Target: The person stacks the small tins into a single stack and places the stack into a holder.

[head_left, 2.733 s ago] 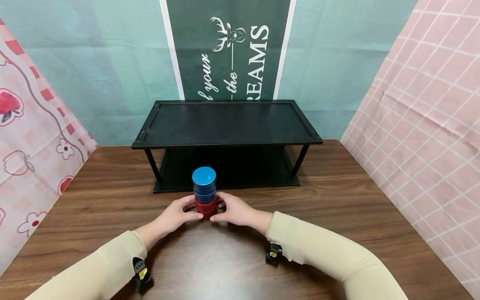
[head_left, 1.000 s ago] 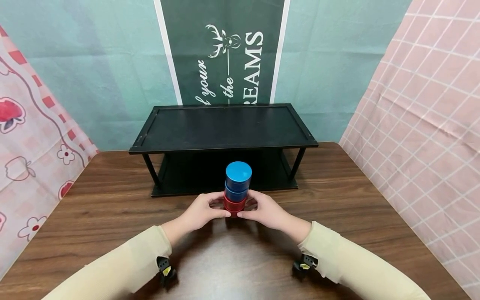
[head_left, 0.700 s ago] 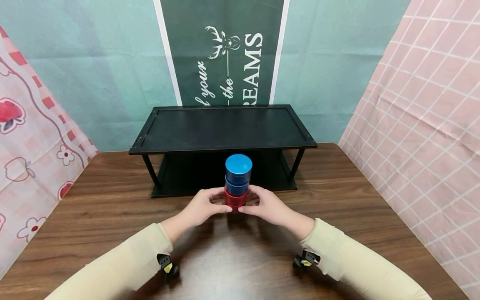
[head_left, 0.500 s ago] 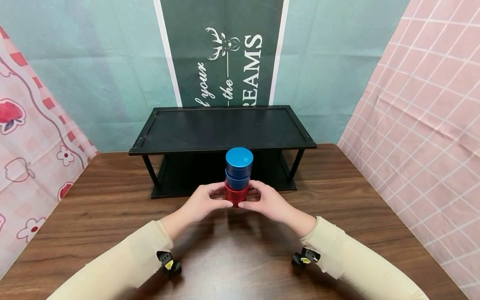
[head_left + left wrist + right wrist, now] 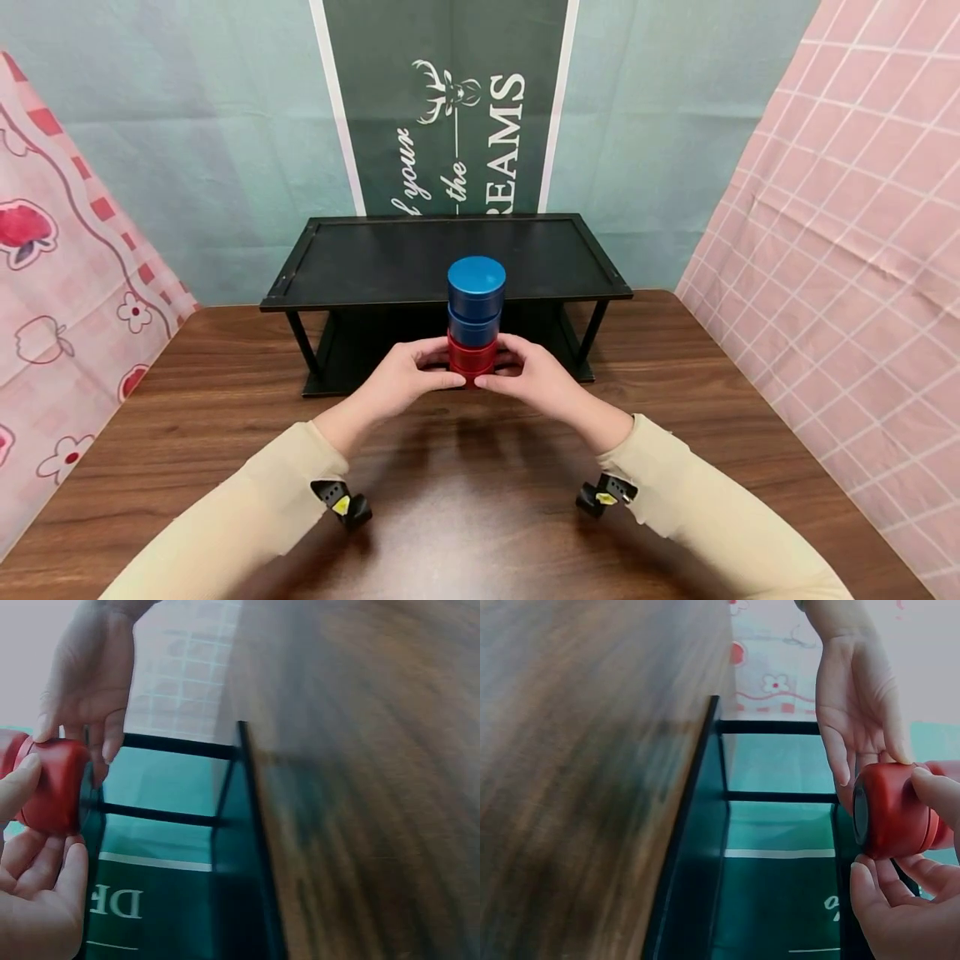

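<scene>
A blue round tin (image 5: 476, 304) with a flat glossy top stands upright on a red round tin (image 5: 472, 358), forming one stack. My left hand (image 5: 393, 379) grips the red tin from the left, thumb in front and fingers around its side. From the right, my right hand (image 5: 542, 383) grips the same tin in a matching way. The stack is raised above the table, before the front of a black shelf (image 5: 450, 258). In the left wrist view, the red tin (image 5: 52, 787) sits between both hands. The right wrist view shows a dark underside on the red tin (image 5: 892, 810).
The two-tier black shelf stands at the back of the brown wooden table (image 5: 465, 517). Its lower tier (image 5: 390, 362) lies partly behind the hands and stack. Patterned cloths hang behind and at both sides, including a pink checked cloth (image 5: 847, 208).
Both hands first carried the tin stack to the right along the table, then lifted it. Over the last half second it has risen further, its top now overlapping the shelf's upper tier.
</scene>
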`<state>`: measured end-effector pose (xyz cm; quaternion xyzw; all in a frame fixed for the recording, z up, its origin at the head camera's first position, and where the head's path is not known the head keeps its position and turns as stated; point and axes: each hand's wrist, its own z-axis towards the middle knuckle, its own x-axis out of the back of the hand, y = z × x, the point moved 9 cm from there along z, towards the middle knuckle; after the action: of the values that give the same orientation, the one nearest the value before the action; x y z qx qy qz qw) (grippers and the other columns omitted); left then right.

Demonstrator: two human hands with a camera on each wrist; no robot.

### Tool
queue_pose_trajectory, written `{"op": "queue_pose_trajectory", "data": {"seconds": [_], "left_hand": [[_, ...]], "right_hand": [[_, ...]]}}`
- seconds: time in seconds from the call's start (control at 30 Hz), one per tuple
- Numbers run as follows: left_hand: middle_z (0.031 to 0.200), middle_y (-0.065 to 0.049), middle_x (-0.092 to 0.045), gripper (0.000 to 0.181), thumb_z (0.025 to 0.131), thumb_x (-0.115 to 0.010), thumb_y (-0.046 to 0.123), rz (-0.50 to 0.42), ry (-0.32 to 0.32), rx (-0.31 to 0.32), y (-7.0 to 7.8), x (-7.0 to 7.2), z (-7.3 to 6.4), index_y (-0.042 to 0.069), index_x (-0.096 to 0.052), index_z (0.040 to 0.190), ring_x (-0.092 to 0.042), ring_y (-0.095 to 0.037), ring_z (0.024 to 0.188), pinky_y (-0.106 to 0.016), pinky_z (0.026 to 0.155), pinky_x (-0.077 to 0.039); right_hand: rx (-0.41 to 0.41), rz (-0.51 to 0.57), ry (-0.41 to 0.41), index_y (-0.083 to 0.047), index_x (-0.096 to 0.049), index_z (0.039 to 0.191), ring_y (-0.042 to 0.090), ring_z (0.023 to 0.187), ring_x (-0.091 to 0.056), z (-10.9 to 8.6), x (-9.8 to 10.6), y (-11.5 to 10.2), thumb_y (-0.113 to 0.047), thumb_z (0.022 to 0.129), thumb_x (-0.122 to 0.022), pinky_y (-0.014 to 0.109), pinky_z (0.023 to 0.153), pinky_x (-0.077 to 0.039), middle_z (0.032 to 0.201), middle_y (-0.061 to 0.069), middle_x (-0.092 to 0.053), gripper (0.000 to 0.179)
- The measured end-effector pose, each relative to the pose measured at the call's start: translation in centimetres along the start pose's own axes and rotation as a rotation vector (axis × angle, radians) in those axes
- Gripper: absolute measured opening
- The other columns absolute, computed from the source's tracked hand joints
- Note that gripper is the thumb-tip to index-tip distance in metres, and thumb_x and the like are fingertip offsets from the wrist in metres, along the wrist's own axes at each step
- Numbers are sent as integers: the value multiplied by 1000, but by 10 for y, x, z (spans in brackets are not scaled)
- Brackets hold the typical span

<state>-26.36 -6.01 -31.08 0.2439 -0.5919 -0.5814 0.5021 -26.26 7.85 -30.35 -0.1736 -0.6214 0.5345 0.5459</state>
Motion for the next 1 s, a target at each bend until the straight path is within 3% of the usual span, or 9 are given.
{"op": "queue_pose_trajectory", "data": {"seconds": [0.17, 0.37, 0.57, 1.0], "left_hand": [[119, -7, -62, 48, 82, -72, 14, -7, -12, -26, 10, 5, 6, 7, -57, 127, -58, -20, 108, -36, 88, -49], [115, -8, -64, 47, 83, -71, 12, -13, -24, -49, 21, 13, 16, 6, -57, 127, -60, -20, 104, -36, 87, -49], [116, -10, -63, 47, 84, -70, 11, -24, -37, -82, 33, 18, 22, 5, -56, 128, -60, -21, 104, -36, 87, -49], [119, -8, -62, 48, 86, -68, 17, 42, -37, -65, 53, 38, 29, 7, -53, 131, -59, -20, 107, -39, 94, -45]], "right_hand": [[15, 4, 15, -8, -53, 127, 20, 101, -60, 6, 6, -6, -20, 82, -73, 34, 82, -52, 119, 7, -60, 51], [47, 24, 41, -7, -53, 127, 21, 100, -60, 15, 13, -13, -21, 82, -73, 39, 84, -50, 118, 7, -60, 51], [54, 42, 80, -7, -53, 127, 21, 99, -60, 20, 21, -20, -20, 82, -73, 37, 83, -51, 117, 8, -60, 50], [57, 16, 89, -9, -51, 130, 18, 99, -59, 39, 32, -37, -27, 84, -71, 36, 86, -49, 115, 5, -61, 53]]}}
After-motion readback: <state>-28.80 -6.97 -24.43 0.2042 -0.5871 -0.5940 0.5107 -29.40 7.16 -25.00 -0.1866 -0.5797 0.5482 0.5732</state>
